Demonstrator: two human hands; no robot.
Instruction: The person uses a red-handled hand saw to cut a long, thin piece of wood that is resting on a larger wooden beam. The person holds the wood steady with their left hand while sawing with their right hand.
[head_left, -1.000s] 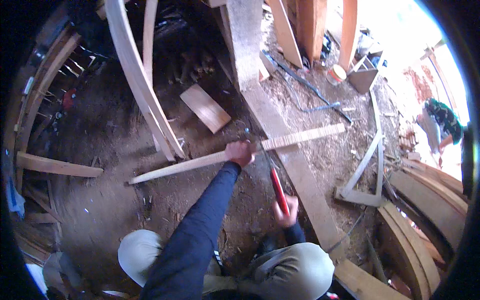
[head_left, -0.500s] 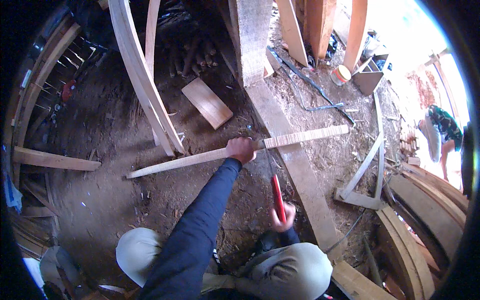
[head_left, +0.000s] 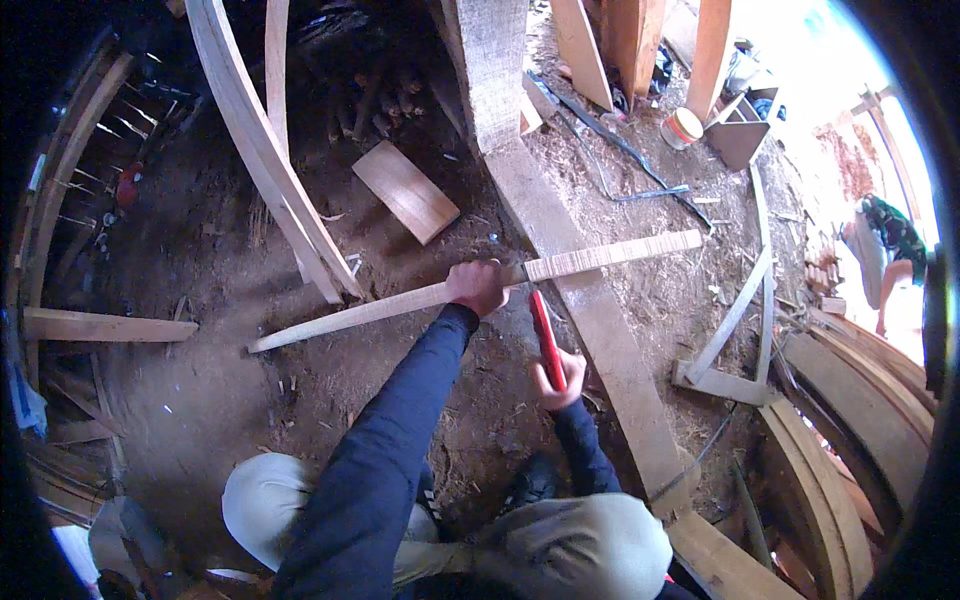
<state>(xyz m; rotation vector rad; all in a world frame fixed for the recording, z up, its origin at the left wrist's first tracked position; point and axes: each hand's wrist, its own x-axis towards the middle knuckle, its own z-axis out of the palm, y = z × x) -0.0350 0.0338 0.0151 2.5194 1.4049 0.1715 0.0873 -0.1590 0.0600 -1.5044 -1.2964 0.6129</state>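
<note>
A long pale strip of wood (head_left: 620,256) lies crosswise before me, its right part resting over a thick timber beam (head_left: 612,345). My left hand (head_left: 478,288) is closed around the strip just left of the beam, pressing it down. Below the strip, my right hand (head_left: 558,380) grips the red handle of a handsaw (head_left: 544,332). The thin blade points away from me and meets the strip just right of my left hand; little of it shows, seen edge-on. Close-set marks run across the strip's right part.
A short wooden block (head_left: 406,192) lies on the dirt floor beyond my left hand. Tall curved timbers (head_left: 265,150) stand at the far left. On the right are a jar (head_left: 681,129), an angled wooden frame (head_left: 728,335) and stacked curved planks (head_left: 815,490). Another person (head_left: 888,245) is at the far right.
My right hand has pushed the handsaw forward, away from me, so the handle is now close to the strip. My left hand keeps its hold. The view has shifted slightly.
</note>
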